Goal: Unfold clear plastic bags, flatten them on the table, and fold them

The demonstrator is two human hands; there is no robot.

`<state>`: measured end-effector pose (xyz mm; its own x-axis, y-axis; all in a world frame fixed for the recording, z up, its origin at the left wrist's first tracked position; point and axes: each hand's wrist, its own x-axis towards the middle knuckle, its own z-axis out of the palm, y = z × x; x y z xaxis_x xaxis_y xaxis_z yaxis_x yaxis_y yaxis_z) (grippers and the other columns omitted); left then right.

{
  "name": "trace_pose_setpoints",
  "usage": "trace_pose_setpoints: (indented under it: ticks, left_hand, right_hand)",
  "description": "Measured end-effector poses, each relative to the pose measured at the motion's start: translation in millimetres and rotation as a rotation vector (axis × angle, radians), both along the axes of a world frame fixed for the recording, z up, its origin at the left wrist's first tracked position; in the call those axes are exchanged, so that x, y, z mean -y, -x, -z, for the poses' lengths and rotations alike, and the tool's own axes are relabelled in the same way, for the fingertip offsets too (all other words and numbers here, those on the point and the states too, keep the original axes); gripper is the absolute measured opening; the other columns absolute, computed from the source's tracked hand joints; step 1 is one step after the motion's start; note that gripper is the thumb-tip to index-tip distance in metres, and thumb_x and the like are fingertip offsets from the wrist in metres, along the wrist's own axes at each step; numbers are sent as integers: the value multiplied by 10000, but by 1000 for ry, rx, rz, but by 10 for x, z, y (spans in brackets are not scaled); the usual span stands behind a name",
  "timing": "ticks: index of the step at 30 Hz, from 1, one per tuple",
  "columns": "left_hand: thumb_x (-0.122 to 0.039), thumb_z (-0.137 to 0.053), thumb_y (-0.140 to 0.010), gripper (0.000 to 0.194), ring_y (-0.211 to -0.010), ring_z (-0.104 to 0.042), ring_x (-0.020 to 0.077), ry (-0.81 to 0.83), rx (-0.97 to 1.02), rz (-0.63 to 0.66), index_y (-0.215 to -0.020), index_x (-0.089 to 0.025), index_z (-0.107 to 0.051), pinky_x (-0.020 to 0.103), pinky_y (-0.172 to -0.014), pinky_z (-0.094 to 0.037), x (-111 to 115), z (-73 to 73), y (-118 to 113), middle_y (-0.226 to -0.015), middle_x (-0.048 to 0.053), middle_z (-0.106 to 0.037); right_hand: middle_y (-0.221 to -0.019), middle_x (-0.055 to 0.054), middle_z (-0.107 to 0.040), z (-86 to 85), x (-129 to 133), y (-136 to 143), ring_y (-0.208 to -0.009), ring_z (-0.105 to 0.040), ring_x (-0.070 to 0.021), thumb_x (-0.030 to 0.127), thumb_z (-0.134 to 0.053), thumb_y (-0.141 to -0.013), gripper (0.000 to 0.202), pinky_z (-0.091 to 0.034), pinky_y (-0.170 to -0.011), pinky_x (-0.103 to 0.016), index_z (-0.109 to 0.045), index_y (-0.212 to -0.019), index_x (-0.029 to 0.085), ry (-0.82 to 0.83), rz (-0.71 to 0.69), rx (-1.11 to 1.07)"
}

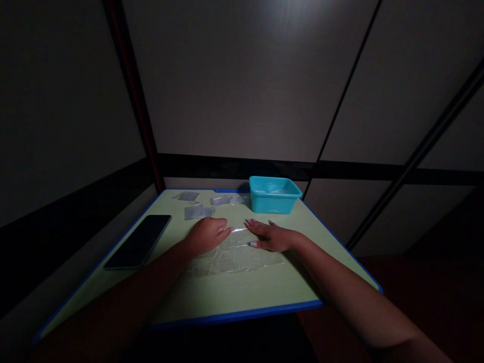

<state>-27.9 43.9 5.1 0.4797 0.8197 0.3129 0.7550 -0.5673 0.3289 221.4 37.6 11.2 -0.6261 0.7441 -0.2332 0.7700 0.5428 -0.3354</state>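
A clear plastic bag (242, 256), thin and wrinkled, lies spread on the table in front of me. My left hand (206, 235) is closed at the bag's upper left edge, its fingers curled and its thumb pointing right along that edge. Flat on the upper right part of the bag rests my right hand (270, 237), fingers stretched out and apart. Just beyond my left hand are small folded clear plastic pieces (194, 212), with more plastic pieces (223, 200) behind them.
A turquoise plastic basket (275, 204) stands at the table's back right, with something pale inside. To the left lies a dark tablet or large phone (139, 242). The pale table (234, 302) has a blue rim, and panelled walls (234, 91) rise behind it.
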Motion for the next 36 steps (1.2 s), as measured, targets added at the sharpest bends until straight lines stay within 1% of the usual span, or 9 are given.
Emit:
trace_pose_setpoints:
  ticks: [11,23,30,36]
  left_hand:
    - [-425,-423,-852,374,-505,-383,124,-12,-13,10,-561,-200,-357,260,-518,-189,4,-3,-1,-514,-36,-375]
    - [-432,-431,-845,384,-499,-371,120,-6,-3,4,-552,-199,-347,258,-515,-189,8,-14,-3,-508,-40,-367]
    - [-430,-427,-844,380,-502,-379,121,-9,-4,8,-553,-199,-348,257,-514,-193,10,-17,0,-509,-38,-370]
    - [-427,-428,-844,378,-500,-379,124,-10,4,15,-553,-200,-348,257,-516,-196,12,-24,-5,-506,-39,-364]
  right_hand:
    - [-1549,-76,-48,0,0,5,-1423,-62,-276,586,-385,-885,758,-56,-1070,-631,-64,-1489,261,3,2,4]
    - [-1549,-83,-45,19,-17,-10,-1423,-60,-281,593,-387,-878,782,-57,-1064,-640,-53,-1489,236,-1,-3,3]
    - [-1551,-72,-44,-2,-5,-3,-1422,-58,-283,608,-392,-871,786,-54,-1070,-633,-46,-1488,265,5,4,6]
    - [-1548,-67,-43,-10,-4,1,-1424,-62,-273,604,-388,-873,788,-51,-1074,-629,-56,-1488,242,2,8,12]
